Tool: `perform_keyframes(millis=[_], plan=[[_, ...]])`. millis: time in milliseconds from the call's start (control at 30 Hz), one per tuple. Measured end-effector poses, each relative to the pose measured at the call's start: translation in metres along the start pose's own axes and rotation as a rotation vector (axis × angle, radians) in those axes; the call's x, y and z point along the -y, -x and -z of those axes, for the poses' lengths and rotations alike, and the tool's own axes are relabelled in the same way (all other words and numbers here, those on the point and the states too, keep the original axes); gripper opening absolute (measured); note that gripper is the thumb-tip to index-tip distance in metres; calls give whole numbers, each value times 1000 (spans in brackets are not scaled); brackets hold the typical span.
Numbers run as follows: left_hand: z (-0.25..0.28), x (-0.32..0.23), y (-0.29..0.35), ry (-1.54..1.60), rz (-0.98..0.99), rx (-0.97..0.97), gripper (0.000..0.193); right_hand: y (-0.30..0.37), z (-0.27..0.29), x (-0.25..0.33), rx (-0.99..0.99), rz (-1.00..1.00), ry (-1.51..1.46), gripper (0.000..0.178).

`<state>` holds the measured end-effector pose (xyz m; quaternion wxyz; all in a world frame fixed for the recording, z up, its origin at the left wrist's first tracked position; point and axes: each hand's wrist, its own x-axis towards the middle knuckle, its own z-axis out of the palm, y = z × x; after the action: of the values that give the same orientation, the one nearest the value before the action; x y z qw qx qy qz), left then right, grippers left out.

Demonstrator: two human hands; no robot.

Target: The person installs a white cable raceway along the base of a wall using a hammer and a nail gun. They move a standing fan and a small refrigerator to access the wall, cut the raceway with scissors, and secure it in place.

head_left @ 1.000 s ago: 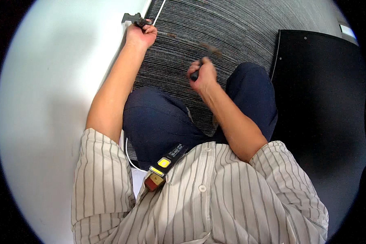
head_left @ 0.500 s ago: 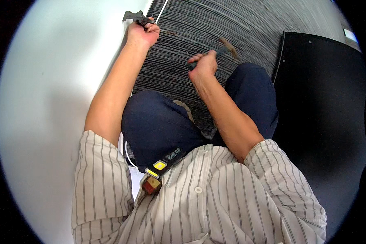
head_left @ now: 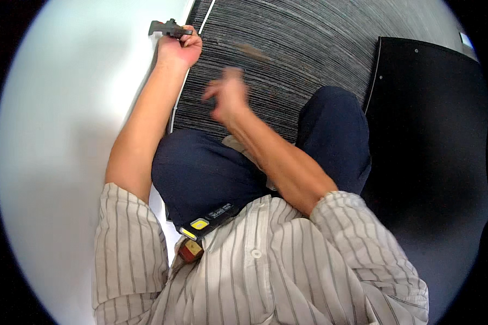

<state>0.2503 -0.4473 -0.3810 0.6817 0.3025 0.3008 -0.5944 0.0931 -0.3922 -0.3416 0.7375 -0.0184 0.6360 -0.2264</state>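
My left hand (head_left: 180,47), at the top left beside the white wall, is closed on a dark tool (head_left: 171,28) with a stepped, hook-like end pointing at the wall. Its exact kind is unclear. Lower and to the right, over the carpet, my right hand (head_left: 230,97) is smeared by motion. It grips a hammer (head_left: 252,52) whose blurred brownish head shows beyond the fingers, with most of the handle lost in the smear. A gap separates the hammer from the dark tool.
The white wall (head_left: 54,151) fills the left side. A thin white strip or cord (head_left: 205,20) runs along its foot, beside grey striped carpet (head_left: 287,49). To my right stands a large black panel (head_left: 423,119). A small black light (head_left: 206,222) hangs at my shirt front.
My right hand has swung left with the hammer, toward the wall. My left hand and the dark tool have shifted slightly left and down in view.
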Motion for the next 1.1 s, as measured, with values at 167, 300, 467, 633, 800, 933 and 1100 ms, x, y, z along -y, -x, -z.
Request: perform_keyframes(millis=[167, 300, 467, 633, 800, 933, 1100], plan=[[10, -4, 2, 46, 8, 86, 35, -73, 60, 20, -44, 90, 88, 54], [13, -2, 2, 35, 1, 14, 36, -29, 39, 49, -341, 108, -256, 57], [10, 4, 0, 28, 48, 26, 40, -22, 22, 1, 130, -70, 123, 35], [6, 0, 3, 44, 29, -23, 36, -30, 60, 45, -282, -44, -418, 57], [13, -9, 6, 37, 25, 25, 36, -20, 46, -6, 82, 20, 68, 41], [-1, 6, 10, 21, 28, 7, 38, -62, 83, 37, -127, 209, -270, 50], [8, -20, 4, 47, 56, -16, 45, -25, 33, -6, 24, 222, -11, 50]])
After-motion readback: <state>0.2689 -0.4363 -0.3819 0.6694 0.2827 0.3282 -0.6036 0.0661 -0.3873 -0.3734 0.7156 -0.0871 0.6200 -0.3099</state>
